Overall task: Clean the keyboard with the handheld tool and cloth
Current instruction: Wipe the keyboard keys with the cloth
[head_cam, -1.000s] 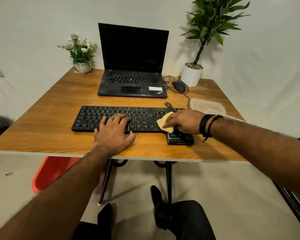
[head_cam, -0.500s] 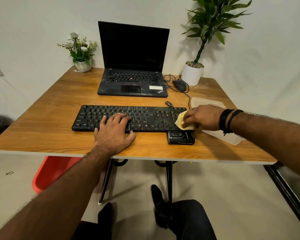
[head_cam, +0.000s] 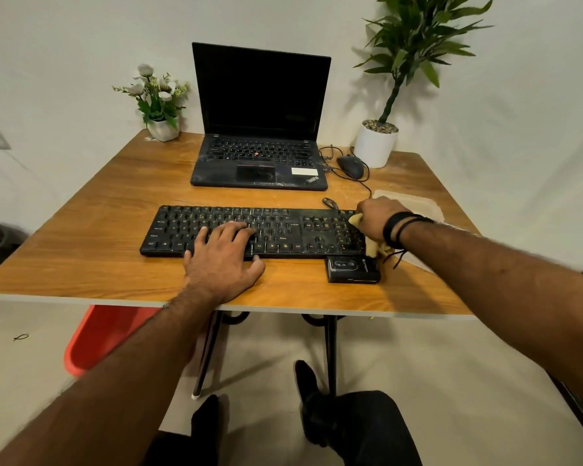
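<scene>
A black keyboard lies across the middle of the wooden table. My left hand rests flat on its lower middle keys, fingers spread, pressing it down. My right hand is at the keyboard's right end, closed on a yellow cloth that shows beside the fingers and under the wrist. A small black handheld tool lies on the table just in front of the keyboard's right corner, untouched.
An open black laptop stands behind the keyboard, with a wired mouse to its right. A white flower pot and a potted plant sit at the back corners. A clear plastic container lies beyond my right hand.
My right hand has slid the cloth from the keyboard's number-pad front toward the far right end. My left hand has stayed in place on the keys.
</scene>
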